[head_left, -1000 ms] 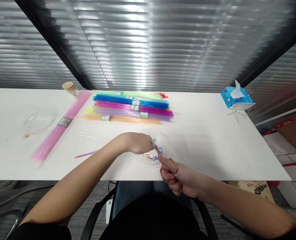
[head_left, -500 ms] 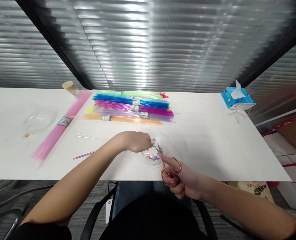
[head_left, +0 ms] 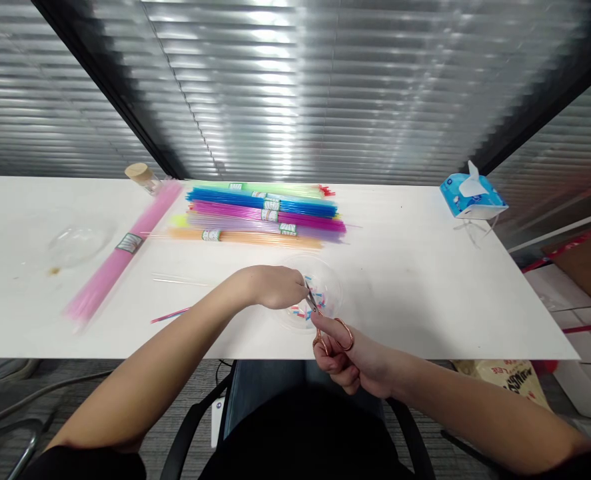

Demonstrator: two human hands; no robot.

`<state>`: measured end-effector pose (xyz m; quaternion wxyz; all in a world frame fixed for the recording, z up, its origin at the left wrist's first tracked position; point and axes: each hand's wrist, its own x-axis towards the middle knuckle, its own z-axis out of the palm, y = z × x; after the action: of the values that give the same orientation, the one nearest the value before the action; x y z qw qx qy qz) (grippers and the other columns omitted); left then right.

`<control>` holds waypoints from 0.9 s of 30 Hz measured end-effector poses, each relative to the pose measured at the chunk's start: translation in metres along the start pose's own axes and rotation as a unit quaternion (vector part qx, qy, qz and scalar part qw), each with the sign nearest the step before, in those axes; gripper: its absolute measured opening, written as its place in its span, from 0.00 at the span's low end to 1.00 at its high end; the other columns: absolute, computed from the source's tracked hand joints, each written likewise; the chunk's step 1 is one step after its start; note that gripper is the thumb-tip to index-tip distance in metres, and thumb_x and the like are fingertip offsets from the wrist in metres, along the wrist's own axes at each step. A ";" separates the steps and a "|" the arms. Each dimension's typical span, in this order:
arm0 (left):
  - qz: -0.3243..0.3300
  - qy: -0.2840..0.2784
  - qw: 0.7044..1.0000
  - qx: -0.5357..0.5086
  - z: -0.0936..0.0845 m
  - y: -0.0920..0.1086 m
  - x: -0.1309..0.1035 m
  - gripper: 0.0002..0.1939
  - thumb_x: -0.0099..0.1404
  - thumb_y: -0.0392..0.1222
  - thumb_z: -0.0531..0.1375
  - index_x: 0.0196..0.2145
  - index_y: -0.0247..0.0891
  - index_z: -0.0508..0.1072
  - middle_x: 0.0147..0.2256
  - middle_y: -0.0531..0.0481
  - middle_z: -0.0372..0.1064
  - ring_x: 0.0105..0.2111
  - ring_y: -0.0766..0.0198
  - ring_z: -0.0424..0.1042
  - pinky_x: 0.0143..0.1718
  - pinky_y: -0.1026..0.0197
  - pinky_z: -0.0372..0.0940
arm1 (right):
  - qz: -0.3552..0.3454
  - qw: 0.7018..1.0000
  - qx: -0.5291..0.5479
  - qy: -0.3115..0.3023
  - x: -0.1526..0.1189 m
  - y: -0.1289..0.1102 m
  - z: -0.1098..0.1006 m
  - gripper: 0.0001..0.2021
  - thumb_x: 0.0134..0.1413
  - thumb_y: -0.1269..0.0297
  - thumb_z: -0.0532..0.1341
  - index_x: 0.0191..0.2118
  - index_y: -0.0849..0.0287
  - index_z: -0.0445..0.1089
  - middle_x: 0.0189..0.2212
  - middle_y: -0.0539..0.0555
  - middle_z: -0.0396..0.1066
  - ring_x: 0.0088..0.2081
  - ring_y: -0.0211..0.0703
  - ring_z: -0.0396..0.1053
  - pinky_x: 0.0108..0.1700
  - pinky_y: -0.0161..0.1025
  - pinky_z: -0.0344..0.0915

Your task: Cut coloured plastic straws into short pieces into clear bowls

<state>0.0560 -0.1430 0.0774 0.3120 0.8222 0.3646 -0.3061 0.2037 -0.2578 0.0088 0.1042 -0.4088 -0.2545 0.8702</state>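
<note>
Over the left side of a clear round dish (head_left: 331, 283) my left hand (head_left: 281, 287) is closed, its fingertips pinched; what they hold is hidden. My right hand (head_left: 342, 353) grips rose-gold scissors (head_left: 320, 333) by the finger loops, with the blades reaching up to my left fingertips. Small red, blue and white cut pieces (head_left: 302, 313) lie in the dish. Behind my left forearm, the ends of thin pink and blue straws (head_left: 169, 315) show on the white table.
Bundles of coloured straws (head_left: 265, 217) lie at the back centre, a pink bundle (head_left: 120, 260) slants at left. A corked jar (head_left: 140, 175), a clear lid (head_left: 78, 243) and a blue tissue box (head_left: 474, 195) stand farther out.
My right hand has moved left and slightly up, bringing the scissor blades up to my left fingertips. My left hand has shifted slightly right and down.
</note>
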 end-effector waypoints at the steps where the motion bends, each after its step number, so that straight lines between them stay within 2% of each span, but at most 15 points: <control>1: 0.001 0.000 1.000 -0.001 0.000 0.000 0.000 0.25 0.69 0.46 0.41 0.42 0.32 0.74 0.44 0.37 0.73 0.39 0.56 0.71 0.37 0.59 0.62 | -0.004 1.000 0.000 0.000 0.001 0.000 0.000 0.33 0.53 0.32 0.48 0.17 0.59 0.51 0.11 0.40 0.40 0.12 0.26 0.33 0.15 0.30 0.33; 12: 0.024 0.003 1.000 0.008 0.002 0.001 0.002 0.24 0.69 0.43 0.41 0.44 0.31 0.73 0.46 0.37 0.72 0.42 0.55 0.70 0.40 0.58 0.62 | -0.037 0.998 -0.004 0.043 0.002 0.006 0.003 0.32 0.55 0.32 0.45 0.20 0.59 0.51 0.13 0.40 0.42 0.14 0.27 0.34 0.16 0.30 0.33; 19: 0.030 0.012 0.999 0.020 0.003 0.002 0.003 0.23 0.68 0.41 0.41 0.41 0.31 0.74 0.44 0.37 0.73 0.39 0.57 0.71 0.37 0.60 0.62 | -0.047 0.996 -0.020 0.074 0.002 0.006 0.009 0.32 0.53 0.30 0.46 0.20 0.58 0.50 0.13 0.40 0.42 0.14 0.27 0.35 0.16 0.30 0.35; 22: 0.031 0.009 0.999 0.022 0.002 0.001 0.004 0.23 0.69 0.41 0.41 0.40 0.31 0.74 0.43 0.37 0.73 0.37 0.57 0.71 0.36 0.60 0.62 | -0.052 0.995 -0.033 0.078 0.003 0.008 0.009 0.32 0.53 0.31 0.47 0.19 0.58 0.50 0.13 0.40 0.41 0.14 0.27 0.35 0.16 0.31 0.35; 27: 0.035 0.007 0.999 0.004 0.002 -0.001 0.005 0.22 0.69 0.41 0.42 0.41 0.32 0.73 0.45 0.39 0.72 0.42 0.57 0.70 0.40 0.60 0.62 | -0.046 0.996 -0.014 0.071 0.004 0.007 0.007 0.32 0.53 0.32 0.48 0.18 0.58 0.49 0.12 0.40 0.42 0.13 0.26 0.35 0.16 0.30 0.34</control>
<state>0.0576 -0.1416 0.0719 0.3163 0.8381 0.3363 -0.2906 0.1960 -0.2651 0.0061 0.1561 -0.4593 -0.2768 0.8295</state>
